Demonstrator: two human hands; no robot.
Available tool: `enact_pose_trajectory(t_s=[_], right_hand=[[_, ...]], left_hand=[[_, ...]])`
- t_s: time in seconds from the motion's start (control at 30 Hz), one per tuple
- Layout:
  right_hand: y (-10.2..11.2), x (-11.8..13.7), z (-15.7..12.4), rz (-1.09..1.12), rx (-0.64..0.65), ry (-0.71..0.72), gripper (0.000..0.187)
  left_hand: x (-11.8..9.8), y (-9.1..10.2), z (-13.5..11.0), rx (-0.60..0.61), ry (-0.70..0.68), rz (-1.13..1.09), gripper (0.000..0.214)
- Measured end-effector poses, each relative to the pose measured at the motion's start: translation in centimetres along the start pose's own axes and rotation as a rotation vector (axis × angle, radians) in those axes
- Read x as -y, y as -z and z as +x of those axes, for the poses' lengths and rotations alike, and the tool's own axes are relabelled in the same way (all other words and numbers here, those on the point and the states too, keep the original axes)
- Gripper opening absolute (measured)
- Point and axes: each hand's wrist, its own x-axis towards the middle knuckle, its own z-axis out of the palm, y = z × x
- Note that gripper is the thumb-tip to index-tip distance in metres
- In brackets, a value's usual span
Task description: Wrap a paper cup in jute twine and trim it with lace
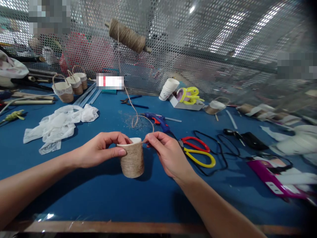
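A white paper cup [132,162], its side wound with brown twine almost to the rim, is upright in front of me. My left hand [105,148] grips its rim, fingers inside and thumb on the outer wall. At the cup's right edge my right hand [164,148] pinches the twine [145,140] close to the rim. That strand loops over the table and runs up to a twine spool [127,35] on a stick at the mesh panel. Just beyond my right hand lies a blue glue gun [159,121], with red-and-yellow-handled scissors [199,152] to the right.
White lace [61,122] lies at left, near several twine-covered cups with handles [64,92]. Pliers [135,102], stacked paper cups [169,88] and a box of yellow cord [189,99] stand farther back. A black cable and purple power strip [268,178] occupy the right.
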Motion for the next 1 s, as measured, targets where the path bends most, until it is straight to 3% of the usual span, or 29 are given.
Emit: enact_pose_trajectory(t_s=[0.2, 0.73, 0.83, 1.0], right_hand=[[-0.4, -0.2, 0.0, 0.061, 0.038, -0.023, 0.022], [-2.2, -0.2, -1.1, 0.316, 0.163, -0.275, 0.031], [-2.2, -0.5, -1.0, 0.283, 0.141, -0.23, 0.03], [-1.6, -1.0, -0.6, 0.064, 0.095, -0.036, 0.027]], left_hand=[[0.1, 0.0, -0.2, 0.032, 0.008, -0.061, 0.008], [-0.1, -0.1, -0.3, 0.065, -0.014, -0.103, 0.008], [-0.1, -0.3, -0.2, 0.03, -0.015, -0.066, 0.009], [0.1, -0.3, -0.2, 0.006, -0.023, 0.07, 0.011]])
